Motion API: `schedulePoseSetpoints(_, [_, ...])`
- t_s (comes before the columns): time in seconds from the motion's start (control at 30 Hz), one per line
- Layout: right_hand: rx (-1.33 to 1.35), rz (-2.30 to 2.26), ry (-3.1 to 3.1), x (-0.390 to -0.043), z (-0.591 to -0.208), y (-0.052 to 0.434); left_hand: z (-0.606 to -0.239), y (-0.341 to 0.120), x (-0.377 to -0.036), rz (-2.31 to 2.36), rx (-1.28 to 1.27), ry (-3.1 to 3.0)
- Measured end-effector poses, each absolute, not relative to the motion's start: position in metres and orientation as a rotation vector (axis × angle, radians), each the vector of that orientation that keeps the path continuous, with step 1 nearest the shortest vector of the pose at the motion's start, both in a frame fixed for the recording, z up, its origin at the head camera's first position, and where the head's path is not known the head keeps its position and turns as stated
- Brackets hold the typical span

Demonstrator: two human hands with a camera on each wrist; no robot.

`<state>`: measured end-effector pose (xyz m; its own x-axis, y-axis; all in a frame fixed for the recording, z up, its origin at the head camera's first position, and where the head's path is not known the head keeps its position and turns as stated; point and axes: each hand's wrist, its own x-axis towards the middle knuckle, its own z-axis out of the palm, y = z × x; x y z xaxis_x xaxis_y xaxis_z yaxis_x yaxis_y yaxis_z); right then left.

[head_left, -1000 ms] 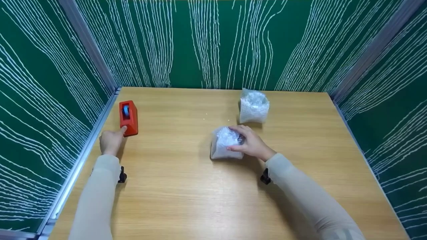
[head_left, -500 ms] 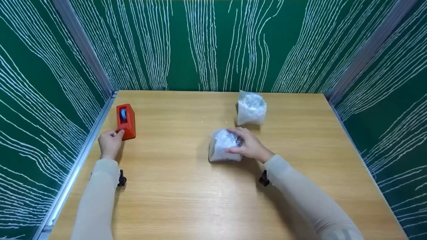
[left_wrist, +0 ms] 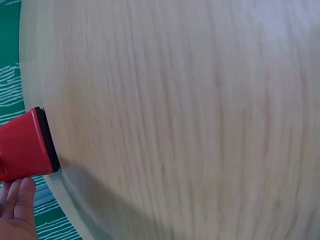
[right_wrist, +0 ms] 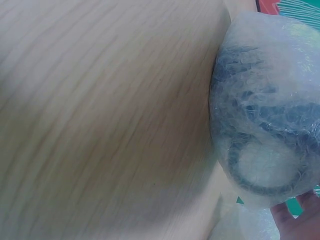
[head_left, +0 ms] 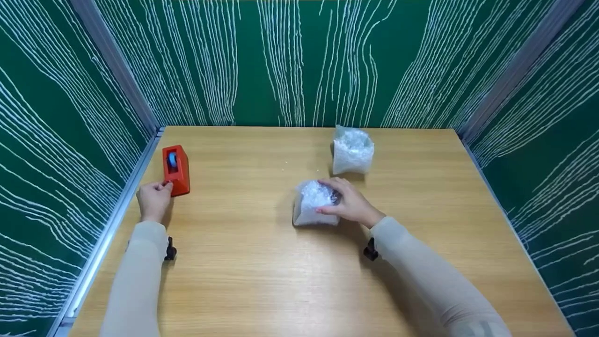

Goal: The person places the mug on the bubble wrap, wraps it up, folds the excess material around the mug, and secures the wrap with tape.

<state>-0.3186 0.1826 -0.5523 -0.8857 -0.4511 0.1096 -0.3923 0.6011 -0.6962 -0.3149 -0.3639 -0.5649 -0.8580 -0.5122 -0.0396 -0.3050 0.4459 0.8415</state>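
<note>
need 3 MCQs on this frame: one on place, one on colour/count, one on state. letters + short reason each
1. Where does the red plastic tape dispenser stand?
A. at the table's left edge
B. at the table's centre
C. at the near right corner

2. How many bubble-wrapped bundles lie on the light wooden table?
A. one
B. two
C. three

3. What is the right hand doing?
A. hanging idle above the table
B. lying flat on bare wood
C. holding the nearer bubble-wrapped bundle

Answers:
1. A: in the head view it sits by the metal rail on the left, with the left hand touching its near end.
2. B: one bundle sits under the right hand, and the farther bubble-wrapped bundle sits nearer the back wall.
3. C: its fingers curl over the top and side of the wrap.
</note>
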Motion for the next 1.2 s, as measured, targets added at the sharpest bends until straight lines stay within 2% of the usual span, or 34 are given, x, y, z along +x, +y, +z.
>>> schedulePoseSetpoints(0.73, [-0.655,-1.168,2.705,-0.319,-0.553,0.183,-0.562,-0.372,-0.311,-1.627,0.797,-2.461])
schedulePoseSetpoints(0.97, [-0.698,-1.17,2.713,-0.32,-0.552,0.182,-0.563,-0.373,-0.304,-1.506,0.72,-2.477])
schedulePoseSetpoints(1.2, [-0.695,-1.164,2.709,-0.32,-0.551,0.183,-0.544,-0.371,-0.307,-1.418,0.642,-2.473])
